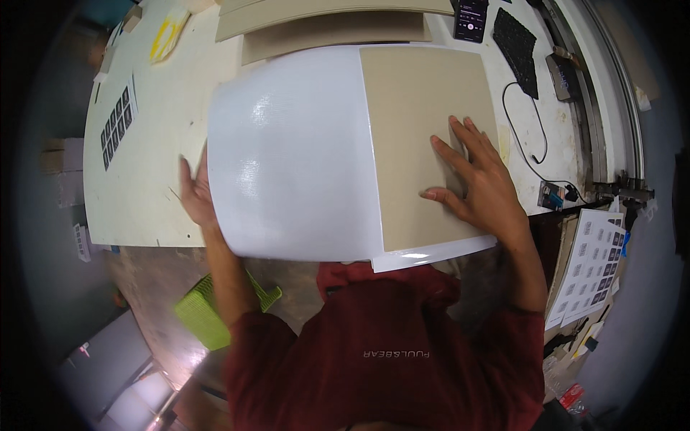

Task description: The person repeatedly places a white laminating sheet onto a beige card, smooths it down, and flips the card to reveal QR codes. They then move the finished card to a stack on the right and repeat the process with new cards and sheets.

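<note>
A large glossy white sheet (287,158) lies before me on the table, its left part bowed upward. On its right part rests a flat beige board (424,86), with a white margin showing below the board's near edge. My right hand (478,179) is spread flat on the board, fingers apart, gripping nothing. Beside the sheet's left edge is my left hand (194,194), its thumb stretched away from the other fingers. Those fingers are partly hidden behind the sheet's edge; whether they touch it I cannot tell.
Beige boards (338,21) are stacked at the back of the pale table (158,179). A phone (471,20), a black jagged piece (515,50) and a cable (535,136) lie back right, near a metal rail (607,93). Printed sheets (586,269) hang right; a green basket (205,312) stands below left.
</note>
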`<state>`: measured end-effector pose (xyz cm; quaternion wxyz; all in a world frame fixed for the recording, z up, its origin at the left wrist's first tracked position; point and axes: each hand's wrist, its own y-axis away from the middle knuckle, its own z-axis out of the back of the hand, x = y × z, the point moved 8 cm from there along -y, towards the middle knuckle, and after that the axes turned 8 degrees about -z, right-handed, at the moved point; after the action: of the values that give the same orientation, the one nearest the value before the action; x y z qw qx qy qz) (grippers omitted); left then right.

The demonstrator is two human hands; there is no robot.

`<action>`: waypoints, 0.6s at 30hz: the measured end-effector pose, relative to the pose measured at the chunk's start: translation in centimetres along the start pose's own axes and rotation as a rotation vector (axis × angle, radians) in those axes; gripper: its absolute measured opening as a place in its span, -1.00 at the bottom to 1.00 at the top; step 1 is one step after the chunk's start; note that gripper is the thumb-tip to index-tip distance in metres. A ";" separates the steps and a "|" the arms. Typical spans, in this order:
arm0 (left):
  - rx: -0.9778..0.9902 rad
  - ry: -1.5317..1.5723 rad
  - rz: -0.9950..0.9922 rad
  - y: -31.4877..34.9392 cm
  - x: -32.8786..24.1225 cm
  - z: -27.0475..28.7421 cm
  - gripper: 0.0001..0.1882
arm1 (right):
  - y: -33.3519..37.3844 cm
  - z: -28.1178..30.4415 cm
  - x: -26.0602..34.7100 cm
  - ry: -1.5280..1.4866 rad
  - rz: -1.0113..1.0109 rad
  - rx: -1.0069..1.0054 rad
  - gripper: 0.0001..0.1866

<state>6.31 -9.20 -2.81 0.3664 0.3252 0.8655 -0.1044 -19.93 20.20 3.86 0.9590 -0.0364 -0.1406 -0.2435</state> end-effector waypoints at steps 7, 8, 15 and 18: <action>0.230 -0.876 -0.409 2.4 6.3 -11.8 0.04 | 0.3 0.0 -0.3 -0.009 0.013 -0.004 -0.23; 0.373 -0.948 -0.481 2.5 7.2 -15.1 0.04 | 0.0 0.4 0.0 -0.015 0.027 -0.004 -0.23; 0.748 -1.782 -0.510 1.7 16.2 -19.1 0.24 | 2.6 4.6 -17.4 -0.523 -0.492 -0.271 -0.63; 0.757 -1.892 -0.453 1.8 15.8 -20.1 0.28 | 2.7 8.2 -16.3 -0.446 -0.456 -0.365 -0.57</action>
<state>-12.09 8.31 0.50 0.7408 0.0343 0.1764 -0.6473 -34.38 31.17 7.04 0.8035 -0.2269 -0.3048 -0.4583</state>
